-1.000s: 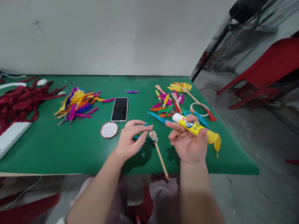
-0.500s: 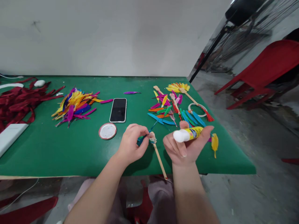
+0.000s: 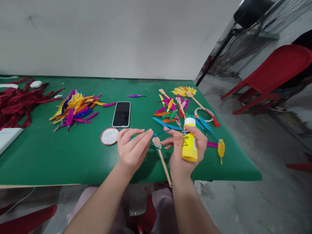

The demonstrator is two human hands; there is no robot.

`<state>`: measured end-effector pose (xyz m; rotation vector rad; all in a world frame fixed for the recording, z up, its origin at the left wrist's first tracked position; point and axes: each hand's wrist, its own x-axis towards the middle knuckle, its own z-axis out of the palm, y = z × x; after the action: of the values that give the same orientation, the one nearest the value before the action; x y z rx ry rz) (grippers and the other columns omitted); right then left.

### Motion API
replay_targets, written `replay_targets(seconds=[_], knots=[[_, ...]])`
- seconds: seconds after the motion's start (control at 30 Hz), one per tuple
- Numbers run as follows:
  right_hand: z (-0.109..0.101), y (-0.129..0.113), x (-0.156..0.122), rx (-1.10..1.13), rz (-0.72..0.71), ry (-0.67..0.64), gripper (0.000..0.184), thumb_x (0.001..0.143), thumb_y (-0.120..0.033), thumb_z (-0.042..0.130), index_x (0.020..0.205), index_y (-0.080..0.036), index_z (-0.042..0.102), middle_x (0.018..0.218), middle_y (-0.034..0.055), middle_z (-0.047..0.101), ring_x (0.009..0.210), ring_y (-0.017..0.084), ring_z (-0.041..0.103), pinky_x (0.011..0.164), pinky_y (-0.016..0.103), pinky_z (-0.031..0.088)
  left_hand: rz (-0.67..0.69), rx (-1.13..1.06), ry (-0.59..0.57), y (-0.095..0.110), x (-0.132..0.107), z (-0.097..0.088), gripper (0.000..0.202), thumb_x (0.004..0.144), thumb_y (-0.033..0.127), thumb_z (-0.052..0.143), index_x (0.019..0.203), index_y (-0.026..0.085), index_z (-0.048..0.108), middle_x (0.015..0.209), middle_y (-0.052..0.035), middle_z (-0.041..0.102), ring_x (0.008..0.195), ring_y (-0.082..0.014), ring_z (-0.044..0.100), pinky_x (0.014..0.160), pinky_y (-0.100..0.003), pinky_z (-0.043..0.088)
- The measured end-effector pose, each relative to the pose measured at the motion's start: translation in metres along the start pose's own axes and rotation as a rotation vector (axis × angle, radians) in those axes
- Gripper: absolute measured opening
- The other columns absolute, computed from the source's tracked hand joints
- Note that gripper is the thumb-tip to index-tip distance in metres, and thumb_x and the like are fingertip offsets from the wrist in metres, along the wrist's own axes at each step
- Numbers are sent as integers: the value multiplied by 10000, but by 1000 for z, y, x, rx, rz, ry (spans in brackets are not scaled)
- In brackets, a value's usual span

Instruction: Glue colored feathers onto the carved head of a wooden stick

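Note:
My left hand (image 3: 134, 148) is closed in a pinch on a blue feather (image 3: 161, 132), whose thin end reaches toward my right hand. Wrapped in my right hand (image 3: 186, 152) is a glue stick (image 3: 190, 143), yellow with a white cap, standing nearly upright. The index finger of that hand stretches toward the feather's tip; whether it touches is unclear. Between my hands lies a thin wooden stick (image 3: 164, 167), its wide end (image 3: 156, 142) smeared with whitish stuff and a blue-green feather piece at it. Its lower end reaches past the table's front edge.
On the green table (image 3: 80, 162) are a heap of coloured feathers (image 3: 78, 109), dark red ribbons (image 3: 14, 105), a phone (image 3: 121, 114) and a round lid (image 3: 109, 136). Loose feathers, a yellow feather fan (image 3: 184, 91) and a white ring (image 3: 204, 114) lie right. A red chair (image 3: 273, 73) stands beyond.
My right hand has turned the glue stick from lying sideways to nearly upright and moved left, closer to my left hand. The blue feather now spans the gap between my hands.

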<state>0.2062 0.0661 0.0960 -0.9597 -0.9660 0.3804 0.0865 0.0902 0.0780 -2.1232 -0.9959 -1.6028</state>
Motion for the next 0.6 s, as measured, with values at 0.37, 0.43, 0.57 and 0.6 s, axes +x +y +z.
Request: replay_targets(seconds=[0.37,0.43,0.57,0.6], knots=[[5,-11,-1,-39,48,15,352,714,-131,662,914,-289,419,692,-76,627,578,137,650,515,276,536,1,-46,-46,3,-1,0,278,726,114,642,980,227,631,765,15,708,782,-158,600,817,-356,402],[5,-9,-2,-37,28,3,341,722,-128,653,918,-288,425,702,-73,626,612,142,661,511,270,536,-13,-65,-69,3,-1,1,262,722,111,643,963,214,631,729,14,700,768,-156,601,825,-362,402],[4,-7,-4,-10,41,-50,288,777,-118,590,936,-287,419,749,-54,647,682,150,675,542,272,545,-35,-94,-94,4,0,2,233,729,117,629,944,207,627,697,14,688,752,-155,601,835,-376,402],[4,-7,-5,0,43,-65,277,788,-117,575,937,-286,415,760,-49,654,698,152,677,551,275,548,-37,-101,-96,4,0,2,225,730,118,627,937,205,627,697,11,687,751,-156,600,834,-378,403]])
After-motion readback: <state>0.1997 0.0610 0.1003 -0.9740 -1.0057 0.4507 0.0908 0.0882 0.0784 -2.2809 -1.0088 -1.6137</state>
